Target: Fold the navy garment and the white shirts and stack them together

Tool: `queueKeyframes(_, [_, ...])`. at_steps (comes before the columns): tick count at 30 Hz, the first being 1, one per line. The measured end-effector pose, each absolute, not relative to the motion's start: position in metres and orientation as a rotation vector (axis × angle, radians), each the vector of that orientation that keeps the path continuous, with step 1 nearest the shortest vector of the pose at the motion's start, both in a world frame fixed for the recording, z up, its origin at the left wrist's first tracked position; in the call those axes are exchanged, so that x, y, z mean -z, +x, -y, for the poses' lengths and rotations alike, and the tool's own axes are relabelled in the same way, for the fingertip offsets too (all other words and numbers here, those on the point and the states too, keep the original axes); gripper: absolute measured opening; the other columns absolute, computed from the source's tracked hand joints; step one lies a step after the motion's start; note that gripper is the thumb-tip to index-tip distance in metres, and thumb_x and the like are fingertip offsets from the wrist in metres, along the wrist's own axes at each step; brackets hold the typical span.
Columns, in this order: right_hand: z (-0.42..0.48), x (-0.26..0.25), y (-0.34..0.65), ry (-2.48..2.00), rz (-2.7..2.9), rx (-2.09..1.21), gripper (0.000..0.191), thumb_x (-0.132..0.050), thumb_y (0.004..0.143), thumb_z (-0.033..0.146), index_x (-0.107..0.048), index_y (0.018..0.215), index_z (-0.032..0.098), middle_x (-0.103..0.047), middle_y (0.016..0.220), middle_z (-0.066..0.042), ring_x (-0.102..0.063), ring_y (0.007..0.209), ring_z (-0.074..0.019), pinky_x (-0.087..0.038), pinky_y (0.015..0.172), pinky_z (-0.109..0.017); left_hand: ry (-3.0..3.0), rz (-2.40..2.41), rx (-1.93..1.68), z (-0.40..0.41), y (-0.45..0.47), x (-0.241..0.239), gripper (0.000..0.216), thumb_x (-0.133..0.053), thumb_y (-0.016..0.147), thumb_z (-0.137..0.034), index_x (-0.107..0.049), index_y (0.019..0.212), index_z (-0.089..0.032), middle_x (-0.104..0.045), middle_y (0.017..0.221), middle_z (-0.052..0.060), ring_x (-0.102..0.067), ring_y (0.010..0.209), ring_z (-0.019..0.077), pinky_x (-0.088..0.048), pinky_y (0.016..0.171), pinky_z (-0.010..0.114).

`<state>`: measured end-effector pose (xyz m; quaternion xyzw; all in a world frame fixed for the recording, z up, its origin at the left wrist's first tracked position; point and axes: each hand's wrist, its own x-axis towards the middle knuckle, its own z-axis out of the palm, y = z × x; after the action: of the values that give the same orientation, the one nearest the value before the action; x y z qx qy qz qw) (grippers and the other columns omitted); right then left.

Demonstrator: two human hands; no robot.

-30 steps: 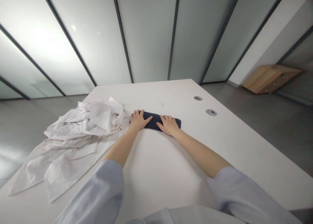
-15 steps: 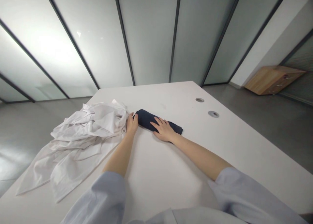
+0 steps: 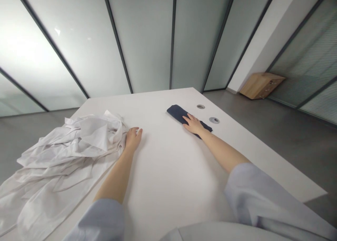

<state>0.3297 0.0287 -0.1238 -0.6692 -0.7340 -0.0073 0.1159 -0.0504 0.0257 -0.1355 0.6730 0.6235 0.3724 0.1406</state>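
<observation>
1. My right hand [image 3: 194,124] lay on the folded dark blue cloth [image 3: 177,112], with the palm down and the fingers spread quite wide. It rested over the top of the cloth; whether the thumb was hooked under its edge, I could not tell.
2. This cloth was a long, narrow bundle, flat on the white table [image 3: 158,171], on the right part of it. It lay aslant: one end pointed away and to the left, the other end came out beyond my hand, to the right.
3. My left hand [image 3: 133,139] was empty as far as I could see, half open, with the fingers a little bent. It was well apart from the blue cloth.
4. Just beside it, on the left, was the crumpled heap of white cloth [image 3: 86,134]. If my hand touched this heap, I could not say.
5. Near the blue cloth, to its right, two round fittings were set in the table: the farther ring [image 3: 200,106] and the nearer grey ring [image 3: 212,120].
6. Behind the table stood frosted glass panels [image 3: 147,41], and at the right a wooden cabinet [image 3: 254,85].
</observation>
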Motion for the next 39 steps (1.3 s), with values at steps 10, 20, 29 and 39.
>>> queueKeyframes(10, [-0.025,0.116,0.445,-2.489,1.605,0.182,0.056,-0.044,0.092,0.05,-0.048,0.142,0.025,-0.042,0.147,-0.018,-0.043,0.127,-0.0387,-0.035,0.101,-0.056,2.03,-1.864,-0.976,-0.022,-0.049,0.134,0.033,-0.046,0.089,-0.038,-0.064,0.106,-0.016,-0.066,0.113,0.013,-0.061,0.108,0.0261,-0.046,0.098,0.04])
queueKeyframes(20, [-0.038,0.117,0.447,-2.489,1.484,0.18,0.053,-0.05,0.089,0.04,-0.053,0.137,0.018,-0.044,0.143,-0.02,-0.04,0.129,-0.0384,-0.031,0.103,-0.055,2.042,-1.879,-0.901,-0.021,-0.05,0.133,0.037,-0.046,0.089,-0.038,-0.063,0.111,-0.014,-0.065,0.116,0.014,-0.061,0.108,0.0256,-0.045,0.099,0.039])
queueKeyframes(29, [-0.047,0.118,0.342,-1.754,1.799,0.125,0.029,-0.05,0.084,0.022,-0.07,0.104,0.017,-0.068,0.111,-0.012,-0.056,0.108,-0.0283,-0.04,0.099,-0.043,2.14,-1.901,-0.716,-0.015,-0.045,0.123,0.031,-0.052,0.086,-0.036,-0.067,0.105,-0.017,-0.068,0.109,0.011,-0.063,0.104,0.025,-0.046,0.096,0.037])
queueKeyframes(39, [-0.024,0.141,0.261,-1.621,2.052,-0.167,0.021,-0.057,0.084,0.024,-0.071,0.099,0.021,-0.068,0.11,-0.009,-0.06,0.102,-0.0233,-0.045,0.093,-0.037,2.086,-1.921,-0.687,-0.009,-0.042,0.115,0.025,-0.054,0.086,-0.033,-0.069,0.098,-0.017,-0.069,0.104,0.01,-0.065,0.098,0.0223,-0.048,0.09,0.033])
